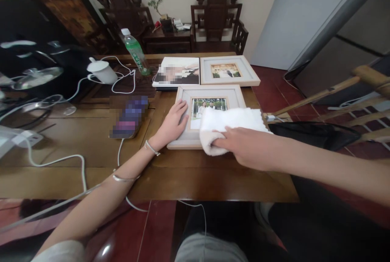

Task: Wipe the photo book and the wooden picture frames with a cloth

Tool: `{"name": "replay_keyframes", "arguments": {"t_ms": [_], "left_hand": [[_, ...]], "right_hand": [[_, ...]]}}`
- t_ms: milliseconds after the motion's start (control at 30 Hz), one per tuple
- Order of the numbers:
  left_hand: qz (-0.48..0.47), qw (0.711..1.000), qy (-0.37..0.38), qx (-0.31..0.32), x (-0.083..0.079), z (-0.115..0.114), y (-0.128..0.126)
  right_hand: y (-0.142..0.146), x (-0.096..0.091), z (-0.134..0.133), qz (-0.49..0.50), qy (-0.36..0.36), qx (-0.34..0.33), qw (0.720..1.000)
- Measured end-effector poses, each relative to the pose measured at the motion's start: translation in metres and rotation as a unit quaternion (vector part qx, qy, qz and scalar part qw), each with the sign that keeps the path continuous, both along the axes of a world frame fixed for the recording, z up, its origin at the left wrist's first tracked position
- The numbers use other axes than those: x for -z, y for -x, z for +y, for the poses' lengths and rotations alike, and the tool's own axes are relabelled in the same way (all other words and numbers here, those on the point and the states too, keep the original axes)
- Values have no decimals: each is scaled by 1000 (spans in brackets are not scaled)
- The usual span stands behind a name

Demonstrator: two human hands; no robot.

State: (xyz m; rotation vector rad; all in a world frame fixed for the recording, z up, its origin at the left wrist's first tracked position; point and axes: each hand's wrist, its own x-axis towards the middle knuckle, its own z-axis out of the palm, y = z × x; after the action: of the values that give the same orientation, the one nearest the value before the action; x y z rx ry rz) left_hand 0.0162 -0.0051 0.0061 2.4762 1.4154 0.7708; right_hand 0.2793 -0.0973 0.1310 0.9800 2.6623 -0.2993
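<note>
A picture frame with a pale wooden border and a photo of two people lies flat near the table's front edge. My left hand rests on its left side, the fingers stretched out along the border and the thumb towards the photo. My right hand is closed on a folded white cloth, which lies on the lower right of the frame and covers part of the photo. Behind stand a second pale frame and a white-edged photo panel, both lying flat side by side.
On the wooden table, a phone with a cable lies left of my left hand. Further back are a lidded white cup, a green-labelled bottle and loose white cables. A wooden chair stands beyond.
</note>
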Motion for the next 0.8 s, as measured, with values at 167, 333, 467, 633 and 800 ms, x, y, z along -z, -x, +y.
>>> {"name": "replay_keyframes", "arguments": {"t_ms": [167,333,467,633,800], "left_hand": [[13,1000,0,0,0,0,1],[26,1000,8,13,-2,0,1],[34,999,14,18,-3,0,2],[27,999,16,21,-2,0,4],[28,999,14,16,-1,1,3]], "right_hand": [[10,11,-2,-5,-29,5,1000],[7,37,49,-35,-90,61,993],[2,43,107,-24,-153,91,984],[4,46,131,-21,-176,79,981],[8,34,88,-33,-119,40,992]]}}
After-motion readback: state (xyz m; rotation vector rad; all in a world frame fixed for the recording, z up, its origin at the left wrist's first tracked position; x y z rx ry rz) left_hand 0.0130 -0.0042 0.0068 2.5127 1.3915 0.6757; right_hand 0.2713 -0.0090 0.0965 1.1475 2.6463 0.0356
